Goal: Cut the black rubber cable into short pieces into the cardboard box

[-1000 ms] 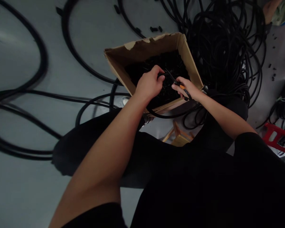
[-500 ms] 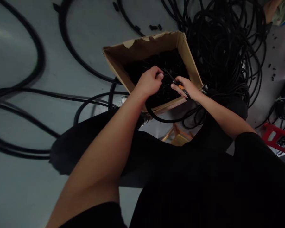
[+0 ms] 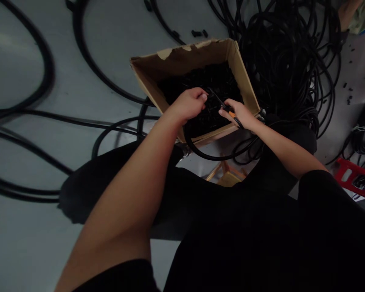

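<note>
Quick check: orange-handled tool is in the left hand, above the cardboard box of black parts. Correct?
No, wrong hand. The head view shows the orange-handled tool in the right hand, not the left hand. The rest stands: it is above the cardboard box of black parts.

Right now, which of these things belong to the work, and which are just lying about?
In use: left hand, right hand, orange-handled tool, cardboard box, black pieces inside it.
Lying about: heap of black cable, loose black bits on the floor, red plastic crate, wooden frame.
</note>
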The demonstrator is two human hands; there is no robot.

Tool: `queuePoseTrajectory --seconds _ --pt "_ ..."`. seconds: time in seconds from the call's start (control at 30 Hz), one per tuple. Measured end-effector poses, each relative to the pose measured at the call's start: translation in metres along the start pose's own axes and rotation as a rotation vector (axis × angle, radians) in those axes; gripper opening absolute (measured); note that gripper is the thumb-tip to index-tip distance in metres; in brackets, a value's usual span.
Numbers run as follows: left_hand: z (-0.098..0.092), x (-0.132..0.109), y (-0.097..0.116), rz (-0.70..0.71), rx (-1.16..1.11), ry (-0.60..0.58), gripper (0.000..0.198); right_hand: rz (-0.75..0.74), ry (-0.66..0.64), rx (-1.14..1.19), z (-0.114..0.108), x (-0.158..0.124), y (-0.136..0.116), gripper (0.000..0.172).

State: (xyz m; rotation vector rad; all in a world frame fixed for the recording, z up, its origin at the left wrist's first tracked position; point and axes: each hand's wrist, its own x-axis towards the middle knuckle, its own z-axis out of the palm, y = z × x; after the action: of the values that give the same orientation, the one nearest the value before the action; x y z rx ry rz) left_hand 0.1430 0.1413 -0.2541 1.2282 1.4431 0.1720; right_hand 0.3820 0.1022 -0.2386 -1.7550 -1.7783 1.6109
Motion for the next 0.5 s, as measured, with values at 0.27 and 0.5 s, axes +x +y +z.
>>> queuePoseTrajectory --seconds 0.27,0.5 --pt "0.001 -0.002 0.0 0.001 0.04 -0.078 0.021 0.011 -0.013 0.002 -0.004 0.003 0.007 0.036" --pt "-0.005 0.012 -0.016 0.051 0.048 -0.049 0.031 0.091 -0.051 0.184 -0.004 0.004 0.012 0.052"
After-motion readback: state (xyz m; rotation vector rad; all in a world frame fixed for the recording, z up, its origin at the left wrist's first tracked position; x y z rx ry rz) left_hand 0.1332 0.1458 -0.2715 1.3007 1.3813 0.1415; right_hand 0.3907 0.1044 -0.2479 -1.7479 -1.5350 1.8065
